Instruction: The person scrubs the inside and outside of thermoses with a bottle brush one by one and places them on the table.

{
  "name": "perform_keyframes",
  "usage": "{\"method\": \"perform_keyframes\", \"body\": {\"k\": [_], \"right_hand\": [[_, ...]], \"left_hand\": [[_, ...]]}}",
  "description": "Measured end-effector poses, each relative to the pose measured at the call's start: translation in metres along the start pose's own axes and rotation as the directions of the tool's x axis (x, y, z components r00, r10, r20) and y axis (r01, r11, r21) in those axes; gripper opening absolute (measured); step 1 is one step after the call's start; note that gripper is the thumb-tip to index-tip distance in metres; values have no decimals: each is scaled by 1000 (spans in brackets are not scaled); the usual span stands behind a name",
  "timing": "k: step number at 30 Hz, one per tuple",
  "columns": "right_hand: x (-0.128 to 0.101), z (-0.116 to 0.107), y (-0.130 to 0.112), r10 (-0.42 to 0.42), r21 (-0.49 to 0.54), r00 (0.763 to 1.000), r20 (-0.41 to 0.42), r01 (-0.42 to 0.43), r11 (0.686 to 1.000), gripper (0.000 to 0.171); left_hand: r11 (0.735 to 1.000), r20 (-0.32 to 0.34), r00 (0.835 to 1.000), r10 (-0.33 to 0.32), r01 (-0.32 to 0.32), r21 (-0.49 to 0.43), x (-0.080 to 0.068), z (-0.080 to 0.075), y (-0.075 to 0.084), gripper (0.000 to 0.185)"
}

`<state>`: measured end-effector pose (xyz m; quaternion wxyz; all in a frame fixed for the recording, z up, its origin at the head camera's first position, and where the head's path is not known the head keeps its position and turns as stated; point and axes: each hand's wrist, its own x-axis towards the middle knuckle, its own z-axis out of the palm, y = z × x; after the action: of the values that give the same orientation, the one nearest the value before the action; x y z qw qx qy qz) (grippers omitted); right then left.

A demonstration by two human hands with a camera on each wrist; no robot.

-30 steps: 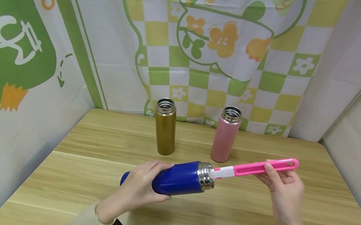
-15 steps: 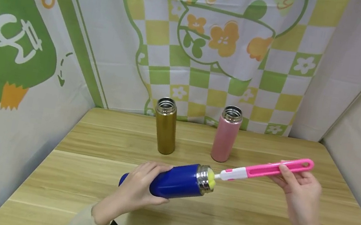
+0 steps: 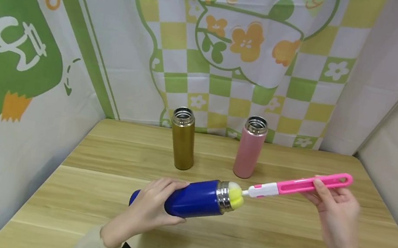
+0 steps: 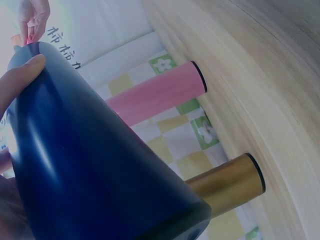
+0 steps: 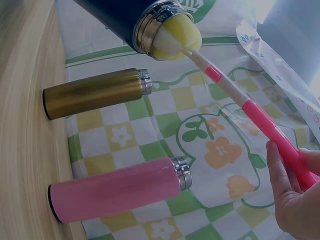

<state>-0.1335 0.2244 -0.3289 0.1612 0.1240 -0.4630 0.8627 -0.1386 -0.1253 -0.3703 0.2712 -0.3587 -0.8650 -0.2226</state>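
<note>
A left hand [image 3: 153, 208] wraps a blue flask [image 3: 190, 197] held tilted above the counter [image 3: 242, 245]; its yellow sponge [image 3: 234, 193] sits at the mouth, while the right hand [image 3: 331, 207] pinches the pink brush handle [image 3: 307, 184]. Keeping the handle in line with the flask should help.

Three flasks (one blue [image 3: 192, 198], one gold [image 3: 181, 144], one pink [image 3: 249, 152]), one brush [image 3: 291, 186], two hands.
</note>
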Motion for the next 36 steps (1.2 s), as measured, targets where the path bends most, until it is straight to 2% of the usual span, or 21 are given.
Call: {"method": "perform_keyframes", "body": {"k": [7, 10, 18, 23, 27, 29, 30, 32, 34, 36], "right_hand": [[-1, 4, 6, -36, 4, 999, 11, 36, 999, 13], [-1, 5, 7, -42, 26, 998, 40, 41, 999, 14], [-2, 8, 13, -36, -36, 999, 0, 36, 999, 13], [-4, 12, 17, -38, -35, 999, 15, 38, 999, 13], [-4, 5, 24, -18, -84, 1000, -11, 17, 996, 11], [2, -16, 39, -34, -62, 999, 25, 36, 997, 15], [2, -19, 42, -31, -77, 999, 20, 32, 996, 17], [1, -17, 43, -19, -98, 1000, 3, 19, 995, 17], [-1, -12, 41, -19, -75, 1000, 0, 19, 997, 14], [-6, 5, 34, 22, -152, 998, -62, -31, 988, 12]], "left_hand": [[1000, -41, 999, -7, 8, 29, 2, -1, 0, 74], [999, -57, 998, -7, 10, 38, 2, -1, 0, 74], [999, -84, 996, -5, 8, 39, 2, 2, -2, 74], [999, -82, 997, -5, 9, 49, 1, 3, -2, 75], [998, -79, 997, -5, 9, 61, 1, 4, -2, 74], [998, -79, 997, -4, 9, 64, 0, 4, -2, 74], [998, -79, 997, -4, 9, 64, 0, 5, -3, 74], [998, -78, 997, -6, 11, 63, -1, 6, -2, 74], [998, -75, 997, -7, 11, 59, -1, 7, -2, 74], [998, -73, 997, -8, 12, 58, -1, 7, -2, 74]]}}
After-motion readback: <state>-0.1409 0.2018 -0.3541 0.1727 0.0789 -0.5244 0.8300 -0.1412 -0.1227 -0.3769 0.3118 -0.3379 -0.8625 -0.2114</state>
